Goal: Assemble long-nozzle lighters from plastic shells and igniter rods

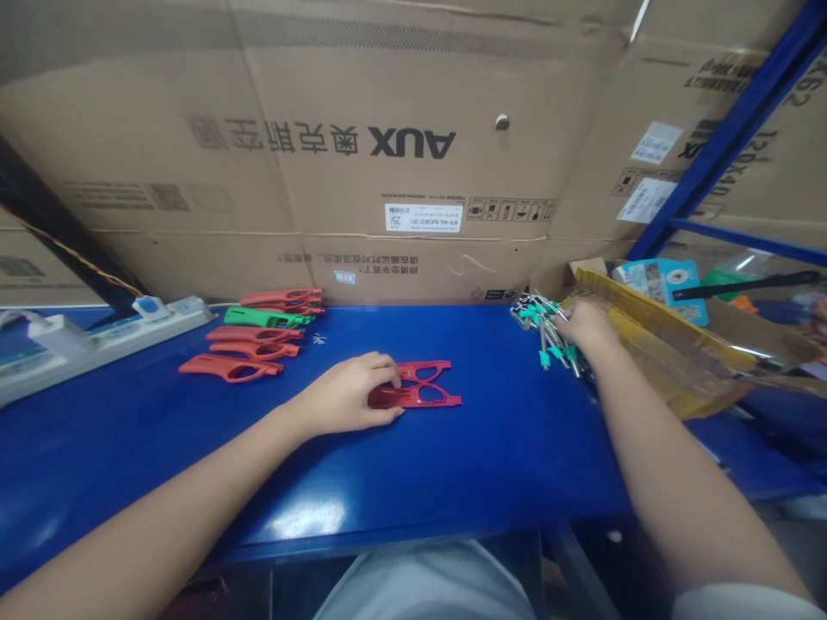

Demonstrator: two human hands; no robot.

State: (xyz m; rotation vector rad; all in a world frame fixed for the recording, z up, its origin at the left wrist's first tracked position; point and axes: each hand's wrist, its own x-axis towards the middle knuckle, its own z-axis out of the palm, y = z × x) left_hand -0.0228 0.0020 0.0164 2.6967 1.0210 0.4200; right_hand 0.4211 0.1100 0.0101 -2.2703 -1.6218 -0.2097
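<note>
Blue workbench [491,465] nearest; left hand [342,396] clasps two stacked red plastic handles [439,398] under pressed-together fingers; right hand [585,327] rests curled on teal-tipped metal pins [546,344], pinch undeterminable.

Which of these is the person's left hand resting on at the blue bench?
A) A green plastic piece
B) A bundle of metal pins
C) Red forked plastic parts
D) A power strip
C. The left hand lies with its fingers over the red forked plastic parts, near the middle of the blue workbench.
</note>
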